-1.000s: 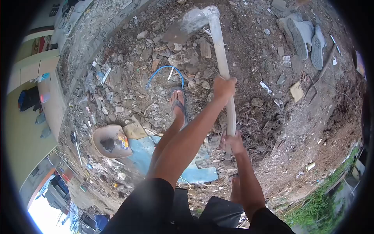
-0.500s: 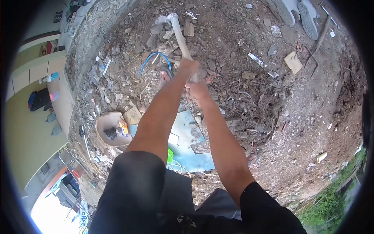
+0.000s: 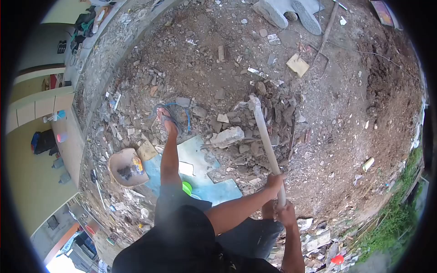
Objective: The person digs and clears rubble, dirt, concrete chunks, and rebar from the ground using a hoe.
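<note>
Both my hands are wrapped around the pale wooden handle of a long hoe (image 3: pixel 267 144). My left hand (image 3: pixel 275 183) grips it higher up, while my right hand (image 3: pixel 287 214) closes round the lower end near my right knee. The handle slants away up and to the left. Its whitish head (image 3: pixel 254 103) is down among broken stones and loose soil, with the blade's edge partly hidden. A large pale chunk of rubble (image 3: pixel 227 136) lies left of the handle. My sandalled foot (image 3: pixel 166 116) stands on the debris to the left.
A blue sheet (image 3: pixel 223 191) lies by my leg, with a green item (image 3: pixel 187 188) on it. Left of that sits a worn tub (image 3: pixel 119 159) holding dark scraps. A forked tool (image 3: pixel 324 41) and grey boots (image 3: pixel 307 18) lie farther off. Grass (image 3: pixel 391 232) borders the right.
Both hands and the hoe have swung from upper centre to the lower right, nearer my body. The hoe's head has moved right and down onto the rubble. My view has shifted.
</note>
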Action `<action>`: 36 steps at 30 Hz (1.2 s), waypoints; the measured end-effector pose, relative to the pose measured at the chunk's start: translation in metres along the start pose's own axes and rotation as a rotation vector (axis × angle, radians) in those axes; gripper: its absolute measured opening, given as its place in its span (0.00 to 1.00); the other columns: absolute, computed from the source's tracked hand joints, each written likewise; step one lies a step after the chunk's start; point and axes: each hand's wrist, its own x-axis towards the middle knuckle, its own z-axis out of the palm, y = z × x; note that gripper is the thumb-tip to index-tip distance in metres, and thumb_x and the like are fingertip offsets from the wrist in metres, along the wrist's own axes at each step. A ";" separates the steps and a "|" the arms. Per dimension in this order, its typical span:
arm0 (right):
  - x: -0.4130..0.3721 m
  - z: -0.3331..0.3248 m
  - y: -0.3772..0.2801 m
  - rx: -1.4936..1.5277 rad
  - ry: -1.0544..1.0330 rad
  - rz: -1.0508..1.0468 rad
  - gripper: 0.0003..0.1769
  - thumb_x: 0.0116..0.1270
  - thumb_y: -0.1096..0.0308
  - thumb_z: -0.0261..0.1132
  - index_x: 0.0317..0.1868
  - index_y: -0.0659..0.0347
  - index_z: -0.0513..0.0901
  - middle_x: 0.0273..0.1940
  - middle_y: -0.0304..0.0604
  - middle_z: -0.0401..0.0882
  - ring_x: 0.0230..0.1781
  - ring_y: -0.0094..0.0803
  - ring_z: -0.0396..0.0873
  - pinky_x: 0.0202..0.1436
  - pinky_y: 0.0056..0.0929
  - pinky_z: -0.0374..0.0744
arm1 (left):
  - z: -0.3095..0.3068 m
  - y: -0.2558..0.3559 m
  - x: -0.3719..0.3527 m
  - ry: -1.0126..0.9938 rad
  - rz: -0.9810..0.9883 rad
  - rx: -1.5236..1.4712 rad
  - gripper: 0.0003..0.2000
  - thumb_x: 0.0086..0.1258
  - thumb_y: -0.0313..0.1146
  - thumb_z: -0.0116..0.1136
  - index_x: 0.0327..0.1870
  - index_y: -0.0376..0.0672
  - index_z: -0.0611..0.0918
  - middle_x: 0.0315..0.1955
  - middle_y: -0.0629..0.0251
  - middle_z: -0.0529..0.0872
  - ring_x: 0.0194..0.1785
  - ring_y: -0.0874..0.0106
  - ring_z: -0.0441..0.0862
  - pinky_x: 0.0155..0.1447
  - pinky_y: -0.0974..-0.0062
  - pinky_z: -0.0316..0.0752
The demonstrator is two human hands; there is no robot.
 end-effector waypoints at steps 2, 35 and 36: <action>-0.046 -0.006 0.020 -0.039 0.077 0.054 0.07 0.55 0.74 0.62 0.32 0.66 0.73 0.21 0.41 0.74 0.16 0.27 0.75 0.17 0.27 0.73 | 0.001 -0.012 0.006 -0.177 -0.187 -0.260 0.10 0.58 0.35 0.63 0.32 0.42 0.75 0.18 0.65 0.76 0.19 0.71 0.77 0.24 0.67 0.73; 0.310 0.422 -0.266 0.372 -0.285 -0.121 0.03 0.61 0.71 0.61 0.32 0.59 0.75 0.23 0.37 0.73 0.15 0.28 0.73 0.12 0.28 0.67 | -0.236 0.505 0.134 0.500 0.558 1.078 0.32 0.56 0.35 0.58 0.57 0.20 0.62 0.53 0.33 0.77 0.57 0.47 0.79 0.61 0.62 0.74; 0.283 0.394 -0.254 0.372 -0.265 -0.097 0.03 0.61 0.71 0.61 0.32 0.61 0.76 0.23 0.38 0.74 0.14 0.28 0.73 0.12 0.29 0.66 | -0.219 0.477 0.113 0.459 0.483 1.055 0.33 0.56 0.34 0.57 0.58 0.21 0.61 0.51 0.32 0.78 0.55 0.47 0.80 0.60 0.61 0.75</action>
